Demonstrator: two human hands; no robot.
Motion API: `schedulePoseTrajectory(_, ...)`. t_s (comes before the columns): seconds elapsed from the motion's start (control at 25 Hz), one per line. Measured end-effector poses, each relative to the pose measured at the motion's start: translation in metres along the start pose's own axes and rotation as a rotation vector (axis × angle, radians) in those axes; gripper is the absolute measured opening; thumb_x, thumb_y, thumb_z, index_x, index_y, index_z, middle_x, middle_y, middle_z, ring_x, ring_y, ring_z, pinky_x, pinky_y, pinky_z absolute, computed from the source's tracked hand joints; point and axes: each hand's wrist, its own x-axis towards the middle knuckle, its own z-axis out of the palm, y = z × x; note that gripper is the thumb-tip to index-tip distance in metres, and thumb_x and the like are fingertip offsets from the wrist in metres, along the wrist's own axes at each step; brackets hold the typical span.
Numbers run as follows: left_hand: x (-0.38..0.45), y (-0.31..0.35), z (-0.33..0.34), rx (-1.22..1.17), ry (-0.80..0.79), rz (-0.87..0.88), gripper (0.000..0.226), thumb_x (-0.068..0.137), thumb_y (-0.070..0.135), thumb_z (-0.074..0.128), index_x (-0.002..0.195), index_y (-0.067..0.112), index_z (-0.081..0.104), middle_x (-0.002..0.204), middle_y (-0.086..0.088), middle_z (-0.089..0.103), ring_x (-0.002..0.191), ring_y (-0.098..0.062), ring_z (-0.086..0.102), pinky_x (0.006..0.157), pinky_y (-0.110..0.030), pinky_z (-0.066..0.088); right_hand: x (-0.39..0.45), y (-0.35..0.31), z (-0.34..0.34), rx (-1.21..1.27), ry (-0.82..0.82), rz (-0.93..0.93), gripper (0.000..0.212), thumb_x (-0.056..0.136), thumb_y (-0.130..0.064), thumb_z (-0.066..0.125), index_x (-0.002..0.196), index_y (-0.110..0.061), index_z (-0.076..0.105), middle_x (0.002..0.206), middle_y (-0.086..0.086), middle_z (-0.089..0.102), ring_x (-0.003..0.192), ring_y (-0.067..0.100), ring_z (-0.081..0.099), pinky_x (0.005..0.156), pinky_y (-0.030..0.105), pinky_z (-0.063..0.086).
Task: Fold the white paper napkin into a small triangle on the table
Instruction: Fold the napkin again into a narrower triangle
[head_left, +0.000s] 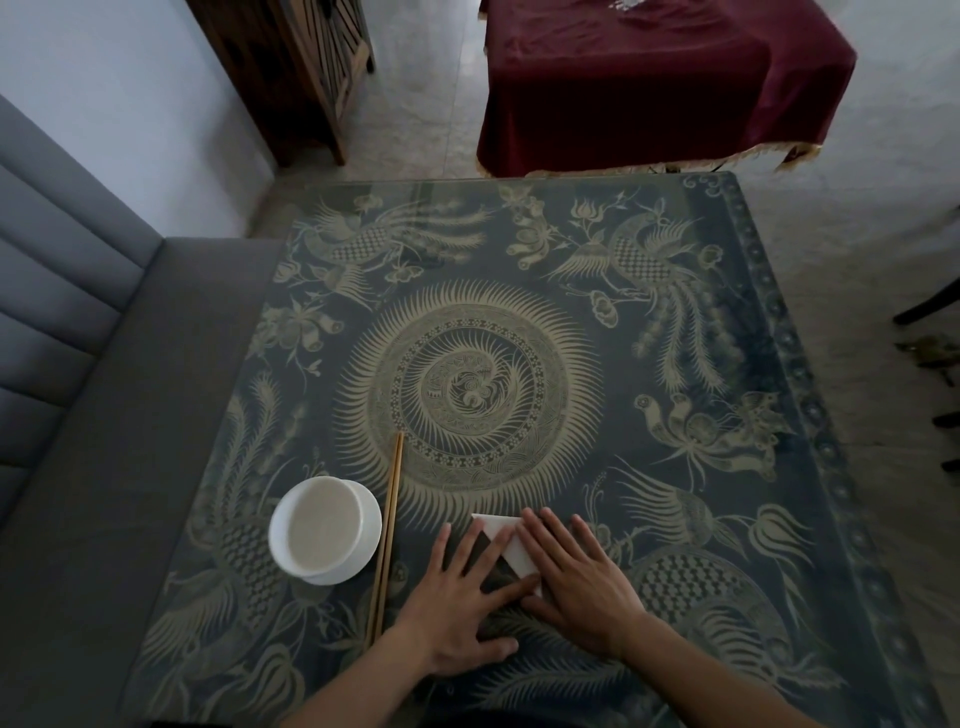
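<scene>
The white paper napkin lies folded into a small pointed shape near the front edge of the patterned table. My left hand rests flat with fingers spread, its fingertips on the napkin's left part. My right hand lies flat over the napkin's right side, fingers together and pressing down. Both hands hide much of the napkin; only its top corner and middle strip show.
A white bowl on a saucer stands left of my hands, with a pair of wooden chopsticks lying between the bowl and my left hand. A grey sofa borders the table on the left. A dark red covered table stands beyond.
</scene>
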Motion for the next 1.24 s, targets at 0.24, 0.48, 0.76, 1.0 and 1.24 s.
schedulePoseTrajectory(0.24,0.001,0.0,-0.002,0.031,-0.015,0.024,0.086,0.077,0.085,0.039,0.151,0.055,0.006,0.165,-0.009,-0.009,0.147,-0.047,-0.003,0.104,-0.075,0.0,0.001,0.002,-0.003,0.016,-0.037,-0.024,0.092,0.09,-0.074,0.035,0.155,-0.011,0.018,0.162,0.007,0.015,0.148,0.028,0.011,0.112,0.048,0.009)
schedulePoseTrajectory(0.48,-0.004,-0.001,-0.011,-0.038,0.078,0.002,0.09,0.081,0.079,0.041,0.155,0.043,0.006,0.166,-0.004,-0.002,0.15,-0.038,0.003,0.113,-0.065,-0.002,0.005,-0.001,-0.005,0.156,0.03,0.032,0.086,0.094,-0.072,0.023,0.156,-0.018,-0.004,0.162,-0.003,-0.009,0.148,0.014,-0.014,0.12,0.039,-0.007)
schedulePoseTrajectory(0.76,0.035,-0.012,-0.045,-0.257,0.212,-0.476,0.054,0.091,0.055,0.054,0.137,0.027,0.051,0.13,0.004,0.048,0.123,-0.019,0.043,0.104,-0.039,0.031,0.03,-0.001,-0.028,0.215,0.199,0.289,0.054,0.09,-0.04,0.063,0.138,-0.019,0.051,0.132,0.0,0.054,0.12,0.026,0.049,0.092,0.04,0.044)
schedulePoseTrajectory(1.0,0.054,-0.016,-0.053,-0.249,0.11,-0.51,0.034,0.081,0.045,0.064,0.108,0.026,0.056,0.113,0.001,0.045,0.111,-0.022,0.044,0.092,-0.038,0.034,0.041,0.007,-0.035,0.187,0.106,0.263,0.044,0.09,-0.043,0.061,0.13,-0.028,0.052,0.127,-0.004,0.049,0.115,0.021,0.044,0.093,0.033,0.04)
schedulePoseTrajectory(1.24,0.062,-0.016,-0.059,-0.299,0.047,-0.511,0.025,0.082,0.037,0.064,0.096,0.024,0.049,0.104,0.002,0.047,0.099,-0.019,0.049,0.083,-0.036,0.04,0.044,0.002,-0.035,0.261,0.102,0.326,0.033,0.087,-0.041,0.064,0.113,-0.024,0.055,0.116,-0.003,0.049,0.107,0.02,0.045,0.084,0.031,0.04)
